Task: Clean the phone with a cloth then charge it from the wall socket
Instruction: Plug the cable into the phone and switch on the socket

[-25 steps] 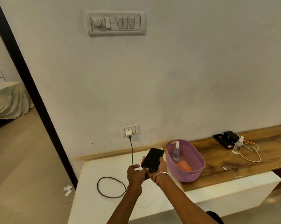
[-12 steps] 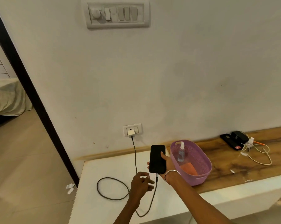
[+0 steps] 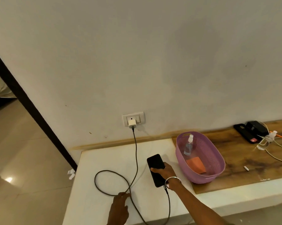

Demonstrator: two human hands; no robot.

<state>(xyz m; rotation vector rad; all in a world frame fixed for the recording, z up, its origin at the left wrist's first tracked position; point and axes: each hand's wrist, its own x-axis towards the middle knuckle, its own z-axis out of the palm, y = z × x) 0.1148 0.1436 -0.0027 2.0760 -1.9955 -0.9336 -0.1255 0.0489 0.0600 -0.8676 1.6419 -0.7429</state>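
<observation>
A black phone (image 3: pixel 155 164) lies low over the white counter (image 3: pixel 104 156), screen up, with my right hand (image 3: pixel 165 172) gripping its right edge. A dark charging cable (image 3: pixel 135 153) is plugged into the phone's near end, loops across the counter and rises to a white adapter (image 3: pixel 132 123) in the wall socket (image 3: pixel 133 118). My left hand (image 3: pixel 120 207) rests on the counter beside the cable loop, fingers apart, touching the cable. An orange cloth (image 3: pixel 196 164) lies in the purple basket (image 3: pixel 218 172).
The basket also holds a clear spray bottle (image 3: pixel 188 146). On the wooden top (image 3: pixel 242 159) at right lie a black device (image 3: pixel 250 130) and tangled white cables (image 3: pixel 273 143). A dark door frame (image 3: pixel 28 103) and floor are to the left.
The phone has been lowered toward the counter with the cable plugged in. My left hand let go of the phone's end and dropped to the cable loop. The view tilted down.
</observation>
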